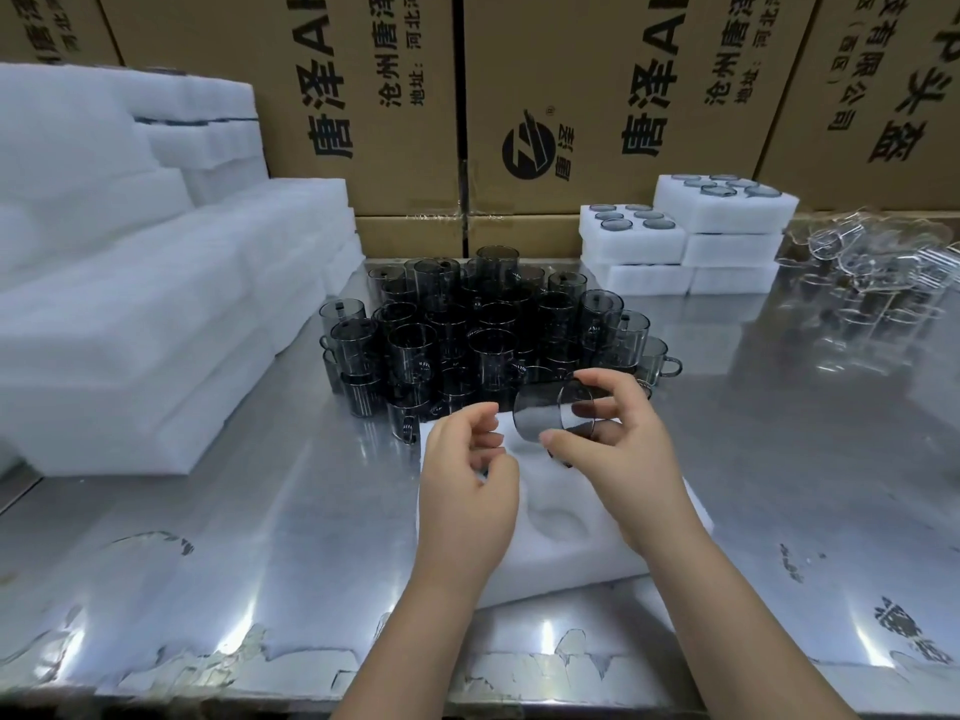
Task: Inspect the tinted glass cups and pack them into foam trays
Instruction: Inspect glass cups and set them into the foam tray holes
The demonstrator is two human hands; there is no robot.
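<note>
Right hand (623, 459) grips tinted cup (540, 413), seemingly above far edge of foam tray (561, 553).

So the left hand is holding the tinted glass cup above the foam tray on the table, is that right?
Not quite: the head view shows the right hand holding the tinted glass cup above the foam tray on the table. The left hand holds nothing.

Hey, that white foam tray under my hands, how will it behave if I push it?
The foam tray is probably light and would slide easily on the shiny metal table. Its soft-looking foam likely dents rather than cracks.
</note>
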